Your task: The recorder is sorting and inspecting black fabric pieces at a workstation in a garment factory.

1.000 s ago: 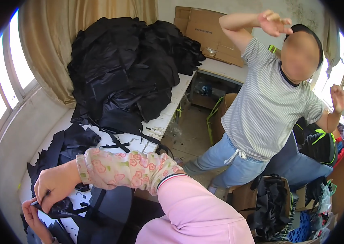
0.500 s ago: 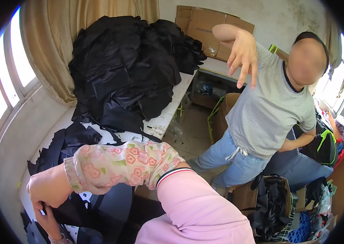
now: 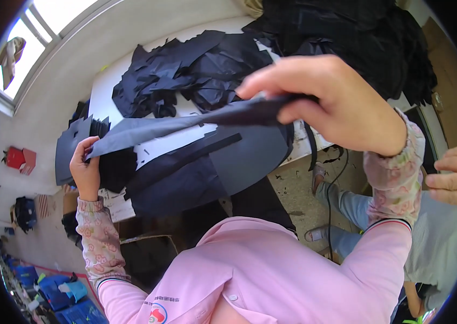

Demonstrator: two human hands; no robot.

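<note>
Dark strip (image 3: 193, 121): matt cloth, apparently.

Daylight enters through the window (image 3: 71, 13) at upper left, where the panes are overexposed to white; the wall (image 3: 147, 35) beside it is pale and brightly lit. A faint grey sheen marks the folds of the heaped fabric (image 3: 196, 70), whereas deep shadow fills the space beneath the table (image 3: 101, 94). Motion blur softens the right hand (image 3: 342, 105) and the adjoining end of the black cloth (image 3: 185, 123). Fisheye distortion bows the window frame; black vignetting encloses the field.
</note>
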